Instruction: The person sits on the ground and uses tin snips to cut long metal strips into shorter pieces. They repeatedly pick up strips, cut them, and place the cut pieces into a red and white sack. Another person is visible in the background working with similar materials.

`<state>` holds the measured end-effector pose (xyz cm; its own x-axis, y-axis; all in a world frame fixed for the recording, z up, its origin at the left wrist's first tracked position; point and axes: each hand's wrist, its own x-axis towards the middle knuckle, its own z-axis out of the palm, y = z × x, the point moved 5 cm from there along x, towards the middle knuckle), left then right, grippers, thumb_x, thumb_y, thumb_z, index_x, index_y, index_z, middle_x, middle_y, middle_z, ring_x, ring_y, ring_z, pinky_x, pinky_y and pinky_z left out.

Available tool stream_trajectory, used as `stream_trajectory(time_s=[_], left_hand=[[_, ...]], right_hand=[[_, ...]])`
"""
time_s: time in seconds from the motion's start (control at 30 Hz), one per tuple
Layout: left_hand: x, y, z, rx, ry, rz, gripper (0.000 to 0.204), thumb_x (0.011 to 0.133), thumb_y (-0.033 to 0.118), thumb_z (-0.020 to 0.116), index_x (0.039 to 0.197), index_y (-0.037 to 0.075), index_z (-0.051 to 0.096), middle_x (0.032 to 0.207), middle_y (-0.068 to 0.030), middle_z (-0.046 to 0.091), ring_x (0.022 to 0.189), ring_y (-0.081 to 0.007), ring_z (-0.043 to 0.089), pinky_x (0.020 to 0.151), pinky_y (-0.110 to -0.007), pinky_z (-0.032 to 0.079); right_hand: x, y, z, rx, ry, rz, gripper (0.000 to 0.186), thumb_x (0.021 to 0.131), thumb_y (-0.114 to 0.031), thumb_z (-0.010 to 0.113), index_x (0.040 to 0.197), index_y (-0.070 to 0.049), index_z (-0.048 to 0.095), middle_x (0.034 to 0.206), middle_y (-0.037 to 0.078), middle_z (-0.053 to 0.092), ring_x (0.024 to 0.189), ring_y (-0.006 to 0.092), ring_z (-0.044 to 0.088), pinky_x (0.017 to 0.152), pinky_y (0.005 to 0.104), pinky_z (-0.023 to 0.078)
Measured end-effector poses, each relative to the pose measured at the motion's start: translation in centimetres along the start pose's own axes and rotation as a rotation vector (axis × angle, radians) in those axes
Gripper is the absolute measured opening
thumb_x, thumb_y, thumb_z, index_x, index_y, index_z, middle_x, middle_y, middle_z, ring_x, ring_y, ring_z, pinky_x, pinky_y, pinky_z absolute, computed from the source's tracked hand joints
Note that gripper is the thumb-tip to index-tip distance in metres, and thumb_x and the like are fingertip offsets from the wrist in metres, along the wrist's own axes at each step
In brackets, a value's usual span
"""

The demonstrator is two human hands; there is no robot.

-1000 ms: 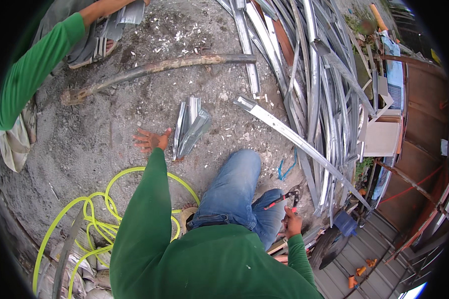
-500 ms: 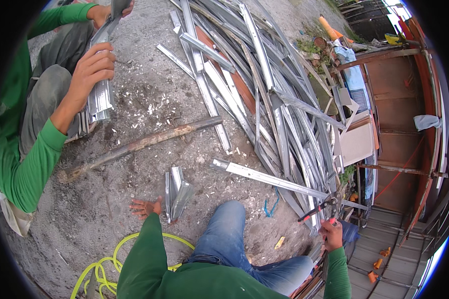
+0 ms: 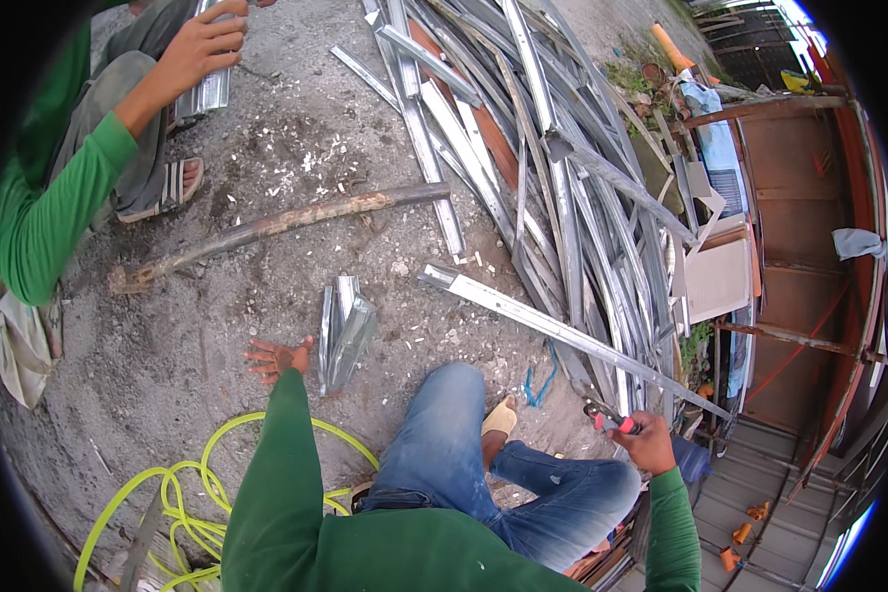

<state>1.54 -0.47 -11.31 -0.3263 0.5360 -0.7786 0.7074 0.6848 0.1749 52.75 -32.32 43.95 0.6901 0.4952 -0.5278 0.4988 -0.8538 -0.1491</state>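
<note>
My left hand (image 3: 278, 357) is open, fingers spread, at the ground just left of a small bundle of folded metal channel pieces (image 3: 350, 335). At the right, my right hand (image 3: 651, 446) is closed around the red handle of a pair of snips (image 3: 614, 420); their blades are too small to make out fully. Beyond the snips a long silvery metal stud (image 3: 543, 324) lies slantwise, reaching toward the big pile of metal studs (image 3: 562, 168). Its near right end passes close to my right hand.
A co-worker's hand (image 3: 202, 49) grips a metal piece at the upper left. A rusty pole (image 3: 276, 225) lies across the rough ground. Yellow-green hose (image 3: 183, 493) coils at the lower left. Blue twine (image 3: 540, 387) lies near my knee. A corrugated metal sheet (image 3: 760, 483) stands at right.
The snips in my right hand have turned and drawn closer to the fist. The co-worker's hand has shifted up and away. My view has shifted, and a sandalled foot now shows near my knee.
</note>
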Motion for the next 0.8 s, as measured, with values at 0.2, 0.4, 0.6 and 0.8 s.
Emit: stream_trajectory(time_s=[0.2,0.4,0.6,0.8], left_hand=[[0.5,-0.7,-0.1,-0.015,0.018,-0.003,0.130,0.078,0.060,0.083,0.163,-0.003,0.009,0.167,-0.0297,0.019,0.151,-0.0457,0.027,0.122,-0.054,0.028],[1.2,-1.0,0.0,-0.011,0.032,0.043,0.130,0.077,0.059,0.084,0.163,-0.004,0.009,0.166,-0.0307,0.022,0.150,-0.0461,0.030,0.121,-0.054,0.029],[2.5,-1.1,0.6,-0.013,0.049,0.111,0.131,0.077,0.057,0.085,0.163,-0.005,0.008,0.165,-0.0317,0.024,0.149,-0.0465,0.033,0.120,-0.055,0.031],[3.6,-0.5,1.0,-0.025,0.042,0.185,0.131,0.077,0.055,0.086,0.162,-0.006,0.008,0.165,-0.0328,0.026,0.148,-0.0469,0.036,0.119,-0.055,0.032]], right_hand=[[6.5,-2.1,2.1,-0.175,-0.094,-0.222,0.032,0.075,-0.027,0.089,0.075,-0.002,0.069,0.062,0.018,0.059,0.054,0.0307,0.053,0.057,0.0406,0.046],[12.4,-0.8,11.0,-0.082,-0.070,-0.239,0.028,0.076,-0.027,0.088,0.083,-0.003,0.075,0.067,0.020,0.065,0.061,0.0347,0.064,0.063,0.0429,0.051],[12.5,-2.7,15.5,-0.027,-0.246,-0.191,0.027,0.076,-0.026,0.087,0.087,-0.004,0.077,0.070,0.017,0.068,0.065,0.0307,0.066,0.067,0.0414,0.051],[8.2,-3.7,15.8,0.141,-0.312,-0.245,0.028,0.076,-0.025,0.087,0.084,-0.002,0.073,0.066,0.007,0.062,0.062,0.0157,0.055,0.062,0.0368,0.047]])
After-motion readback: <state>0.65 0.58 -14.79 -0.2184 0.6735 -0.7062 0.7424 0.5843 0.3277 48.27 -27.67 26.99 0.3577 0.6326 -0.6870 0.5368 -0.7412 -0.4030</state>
